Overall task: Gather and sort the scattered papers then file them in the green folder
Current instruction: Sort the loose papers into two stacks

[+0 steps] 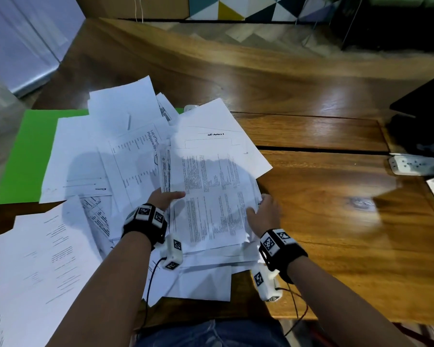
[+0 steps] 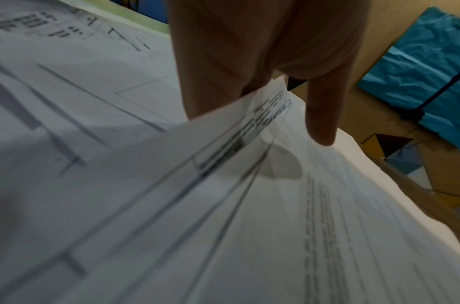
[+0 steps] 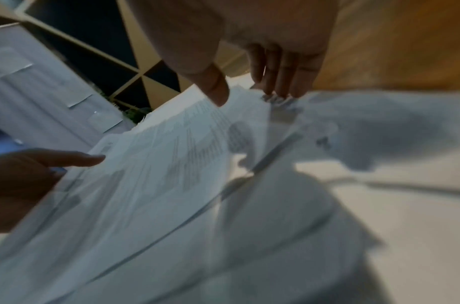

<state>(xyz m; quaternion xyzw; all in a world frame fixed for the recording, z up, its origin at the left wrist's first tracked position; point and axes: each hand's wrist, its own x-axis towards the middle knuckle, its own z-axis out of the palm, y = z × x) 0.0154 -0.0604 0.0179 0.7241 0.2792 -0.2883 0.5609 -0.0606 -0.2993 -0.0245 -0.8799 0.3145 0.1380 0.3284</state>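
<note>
I see the papers [image 1: 140,156], white printed sheets, lying scattered and overlapping in a loose heap on the desk [image 1: 336,209]. The green folder [image 1: 23,156] lies flat at the heap's left, partly covered by sheets.

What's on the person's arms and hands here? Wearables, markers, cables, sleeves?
Forearms are bare, no sleeves in view. The left hand and right hand are ungloved. Each wrist carries a black strap with white blocks printed with black-and-white square fiducial markers. A white camera module hangs under each wrist, also tagged. Thin black cables trail from both; a red wire shows by the right one.
</note>
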